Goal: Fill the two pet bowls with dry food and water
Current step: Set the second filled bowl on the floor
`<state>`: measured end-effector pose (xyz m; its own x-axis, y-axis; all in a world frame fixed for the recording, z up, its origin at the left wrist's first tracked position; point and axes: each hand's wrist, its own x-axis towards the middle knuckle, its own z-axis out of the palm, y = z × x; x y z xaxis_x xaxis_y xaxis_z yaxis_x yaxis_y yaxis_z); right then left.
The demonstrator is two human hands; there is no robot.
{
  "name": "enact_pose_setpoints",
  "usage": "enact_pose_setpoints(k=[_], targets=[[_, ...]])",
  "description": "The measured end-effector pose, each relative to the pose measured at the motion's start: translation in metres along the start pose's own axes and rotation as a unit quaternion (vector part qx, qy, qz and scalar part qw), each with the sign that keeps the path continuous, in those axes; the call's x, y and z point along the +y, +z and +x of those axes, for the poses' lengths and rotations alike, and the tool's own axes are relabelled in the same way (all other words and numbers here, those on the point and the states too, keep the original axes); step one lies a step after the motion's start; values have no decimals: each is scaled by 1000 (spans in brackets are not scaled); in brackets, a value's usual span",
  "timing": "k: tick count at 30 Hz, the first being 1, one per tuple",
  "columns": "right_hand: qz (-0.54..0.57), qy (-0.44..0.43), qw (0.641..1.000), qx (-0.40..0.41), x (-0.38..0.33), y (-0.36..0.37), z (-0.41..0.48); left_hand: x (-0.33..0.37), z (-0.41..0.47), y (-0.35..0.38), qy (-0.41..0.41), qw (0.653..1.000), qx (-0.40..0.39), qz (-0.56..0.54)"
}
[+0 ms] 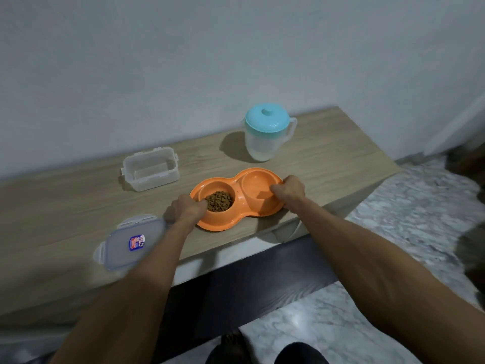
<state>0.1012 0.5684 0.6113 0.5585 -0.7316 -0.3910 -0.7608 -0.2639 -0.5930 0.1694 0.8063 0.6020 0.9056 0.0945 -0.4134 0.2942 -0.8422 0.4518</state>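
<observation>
While our left hand point(185, 208) and right hand point(288, 189) close around opposite ends of the orange double bowl point(237, 216), kibble point(219, 200) fills its left well.

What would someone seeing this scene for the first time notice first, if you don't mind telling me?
The bright orange double pet bowl at the wooden counter's near edge stands out, with the left hand and right hand gripping its two ends. Its left bowl holds brown dry food; whether the right bowl holds water is unclear. Behind it stands a pitcher with a turquoise lid, and to the left an empty clear container, its lid lying nearer.
</observation>
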Motion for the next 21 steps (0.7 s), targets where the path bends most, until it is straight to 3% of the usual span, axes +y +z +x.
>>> enact_pose_setpoints(k=[4,21], targets=[[21,11,999,25,25,-33,4,34,-22,17,27,997,-29,-59],[101,59,987,106,219,-279,59,240,-190,175,139,986,-68,-59]])
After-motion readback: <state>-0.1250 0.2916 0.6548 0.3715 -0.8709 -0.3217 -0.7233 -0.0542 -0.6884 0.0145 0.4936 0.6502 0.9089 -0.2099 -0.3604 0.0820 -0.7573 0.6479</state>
